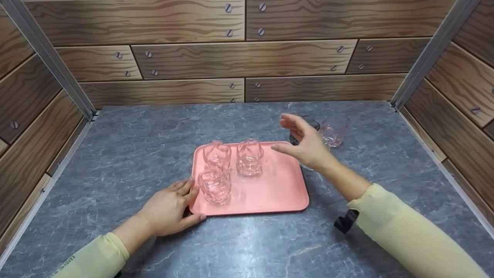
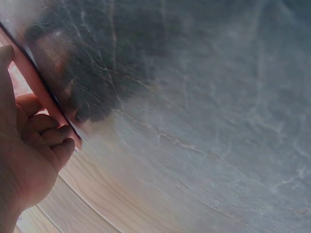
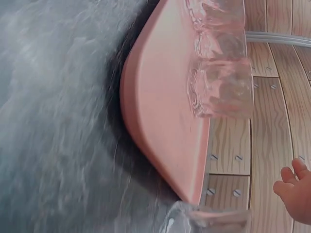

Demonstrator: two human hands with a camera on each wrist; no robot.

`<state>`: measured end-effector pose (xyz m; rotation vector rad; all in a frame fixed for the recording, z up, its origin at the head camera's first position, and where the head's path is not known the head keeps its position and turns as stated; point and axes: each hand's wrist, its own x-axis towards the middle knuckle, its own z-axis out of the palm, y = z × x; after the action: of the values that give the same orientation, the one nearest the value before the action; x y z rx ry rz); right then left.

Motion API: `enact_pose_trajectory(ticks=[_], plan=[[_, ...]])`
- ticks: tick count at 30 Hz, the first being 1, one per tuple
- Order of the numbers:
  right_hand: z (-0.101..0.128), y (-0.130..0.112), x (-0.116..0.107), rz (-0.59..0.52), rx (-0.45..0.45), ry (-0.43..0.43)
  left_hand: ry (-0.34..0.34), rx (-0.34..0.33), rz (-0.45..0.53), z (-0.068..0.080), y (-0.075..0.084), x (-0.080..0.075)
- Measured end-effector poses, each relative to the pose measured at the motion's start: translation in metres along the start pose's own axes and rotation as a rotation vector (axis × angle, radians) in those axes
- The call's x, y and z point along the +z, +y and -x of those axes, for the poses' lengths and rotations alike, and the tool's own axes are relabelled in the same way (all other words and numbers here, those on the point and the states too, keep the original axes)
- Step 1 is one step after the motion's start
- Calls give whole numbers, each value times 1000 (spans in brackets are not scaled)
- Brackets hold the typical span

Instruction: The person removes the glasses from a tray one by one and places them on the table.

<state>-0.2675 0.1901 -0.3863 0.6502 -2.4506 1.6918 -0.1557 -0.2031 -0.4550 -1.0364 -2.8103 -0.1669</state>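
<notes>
- I am seeing the pink tray (image 1: 270, 193) lying on the grey table (image 1: 115, 154), carrying three clear glasses (image 1: 250, 157).
- My left hand (image 1: 170, 208) is gripping the tray's near left corner.
- My right hand (image 1: 305, 144), fingers spread and holding nothing, is hovering beside a dark-tinted glass (image 1: 314, 124) off the tray.

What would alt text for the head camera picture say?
A person's left hand holds the near left corner of a pink tray carrying three clear glasses on a grey table. The right hand hovers open beyond the tray's far right corner, near two more glasses.
</notes>
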Motion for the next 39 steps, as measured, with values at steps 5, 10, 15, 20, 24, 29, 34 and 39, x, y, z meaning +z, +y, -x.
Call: enact_pose_trajectory(ticks=[5, 10, 15, 20, 24, 29, 34, 39], plan=[[-5, 5, 16, -29, 1, -29, -1, 0, 5, 0, 0, 0], [-7, 9, 31, -45, 39, -83, 5, 0, 9, 0, 0, 1], [-8, 13, 42, -50, 86, -122, 8, 3, 5, 0, 0, 1], [-10, 16, 50, -66, 109, -149, 7, 5, -4, 0, 0, 1], [-10, 21, 55, -85, 118, -183, 0, -1, 0, 0, 0, 1], [-10, 22, 61, -59, 149, -225, -9, -9, 9, 1, 1, 0], [-10, 24, 66, -4, 160, -229, 11, 4, 6, 1, 2, 0], [-10, 25, 69, 38, 168, -229, 29, 18, 7, 0, 1, 0]])
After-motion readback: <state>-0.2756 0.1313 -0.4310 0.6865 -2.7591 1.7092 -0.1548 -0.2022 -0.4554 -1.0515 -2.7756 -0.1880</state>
